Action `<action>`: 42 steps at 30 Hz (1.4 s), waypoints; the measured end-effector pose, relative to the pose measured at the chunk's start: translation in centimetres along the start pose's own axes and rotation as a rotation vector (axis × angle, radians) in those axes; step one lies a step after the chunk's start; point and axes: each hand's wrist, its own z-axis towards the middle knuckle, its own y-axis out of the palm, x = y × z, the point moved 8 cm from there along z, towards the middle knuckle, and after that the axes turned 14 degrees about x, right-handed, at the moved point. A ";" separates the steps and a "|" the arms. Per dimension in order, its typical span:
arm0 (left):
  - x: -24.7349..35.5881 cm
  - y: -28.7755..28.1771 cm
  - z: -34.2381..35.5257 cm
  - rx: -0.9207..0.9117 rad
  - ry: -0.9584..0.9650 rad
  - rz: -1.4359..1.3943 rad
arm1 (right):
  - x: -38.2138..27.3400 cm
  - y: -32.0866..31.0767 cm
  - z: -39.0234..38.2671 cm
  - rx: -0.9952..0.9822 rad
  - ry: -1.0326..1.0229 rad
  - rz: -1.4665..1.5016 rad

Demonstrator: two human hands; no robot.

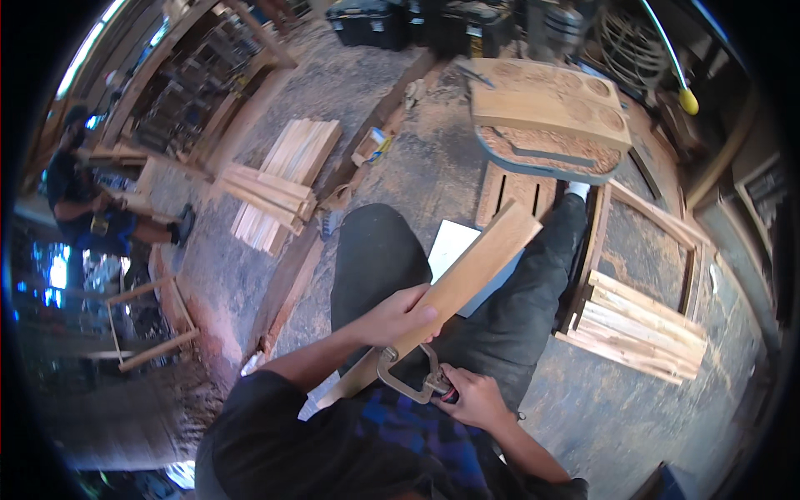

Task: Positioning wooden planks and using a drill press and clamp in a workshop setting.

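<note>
Holding a long wooden board [479, 267] aslant above dark trousers [508, 337], with the left hand [404, 319] wrapped around it. Gripping a C-shaped metal clamp [402, 388] by the handle end with the right hand [477, 400], close against the board's lower part, with tightness hard to tell. Looking also onto a strip stack [279, 187] at left, another stack [637, 329] at right, and ahead, a thick plank [546, 104] with round hollows.

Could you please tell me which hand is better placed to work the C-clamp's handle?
Probably the right hand: it holds the C-clamp at its handle, while the left hand is occupied gripping the wooden board.
</note>
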 end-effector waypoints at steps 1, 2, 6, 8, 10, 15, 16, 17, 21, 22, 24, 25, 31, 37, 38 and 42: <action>-0.1 0.2 0.4 0.006 0.023 -0.014 | 0.3 -0.5 0.0 -0.060 0.023 -0.013; -0.4 0.2 0.6 0.019 0.020 -0.012 | 0.4 -2.1 0.5 -0.039 0.024 0.088; -1.2 0.5 1.1 0.009 0.035 0.033 | 3.1 -13.7 4.0 0.826 0.169 0.570; -1.3 0.7 0.9 0.014 0.051 0.091 | 3.8 -17.1 6.2 0.914 0.143 0.767; -1.3 0.9 0.5 0.018 0.077 0.150 | 2.5 -19.0 8.2 0.842 0.023 0.740; -1.0 0.9 -0.6 0.019 0.160 0.256 | 0.5 -19.4 10.0 0.754 -0.058 0.781; -1.0 0.9 -0.7 0.014 0.160 0.263 | 0.3 -19.5 10.0 0.770 -0.071 0.747; -1.0 1.0 -0.9 0.010 0.159 0.270 | 0.4 -19.6 9.9 0.794 -0.077 0.731; -0.4 1.5 -1.3 0.040 0.198 0.248 | 0.9 -19.2 9.5 0.809 -0.063 0.855; -0.2 1.5 -1.3 0.052 0.202 0.250 | 1.1 -19.1 9.4 0.808 -0.057 0.858; -0.3 1.7 -1.4 0.042 0.169 0.211 | 1.6 -18.9 9.4 0.780 -0.070 0.909; -0.2 1.7 -1.4 0.044 0.185 0.231 | 1.9 -18.8 9.6 0.752 -0.088 0.957; -0.7 1.6 -1.5 0.005 0.147 0.237 | 3.4 -15.3 13.6 0.302 -0.165 1.624; -0.2 2.1 -1.5 0.023 0.112 0.162 | 0.9 -12.5 16.7 -0.053 -0.442 2.013; -0.1 2.2 -1.5 0.024 0.103 0.146 | 0.9 -12.3 17.1 -0.034 -0.437 2.028; 0.4 2.4 -1.3 0.038 0.097 0.123 | 0.8 -12.0 17.5 0.013 -0.437 2.067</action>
